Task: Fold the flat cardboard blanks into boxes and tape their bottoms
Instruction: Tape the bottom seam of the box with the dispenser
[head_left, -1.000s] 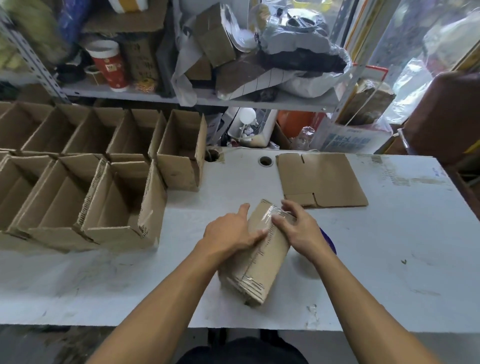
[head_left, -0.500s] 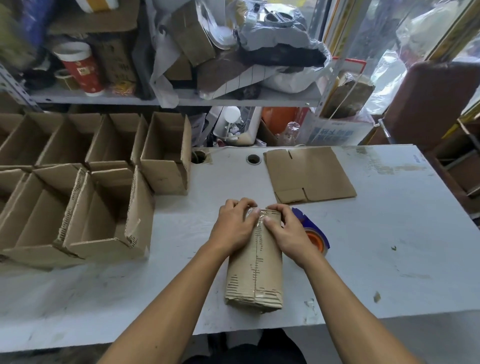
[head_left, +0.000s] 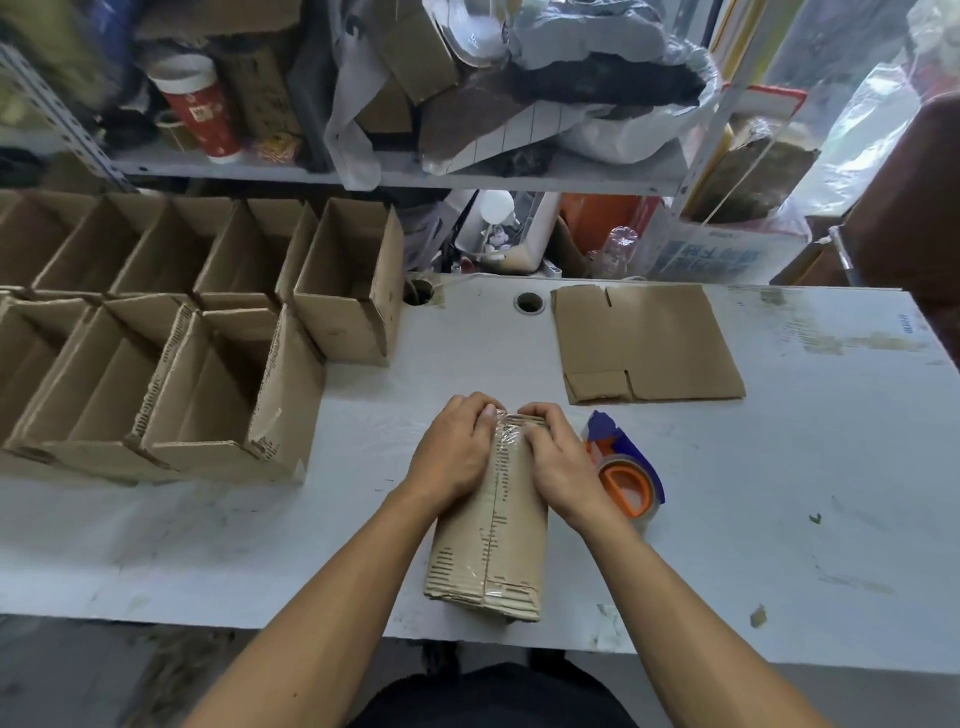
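The box (head_left: 491, 525) lay bottom-up on the white worktop (head_left: 779, 493), right at the near edge, with clear tape running down its centre seam. Looked like thin corrugated stuff, so I'd guess light, stiff along the panels, but easy to crush at the corners and a bit slick where the tape sat. Best held by the side walls, not the flaps. The left hand (head_left: 457, 457) and right hand (head_left: 558, 462) were both pressed flat on the far end, fingers curled over the edge, smoothing tape down. The tape dispenser (head_left: 623, 467) sat just beside the right hand, a flat blank (head_left: 649, 348) further back, and finished boxes (head_left: 208, 364) stood off to the left.
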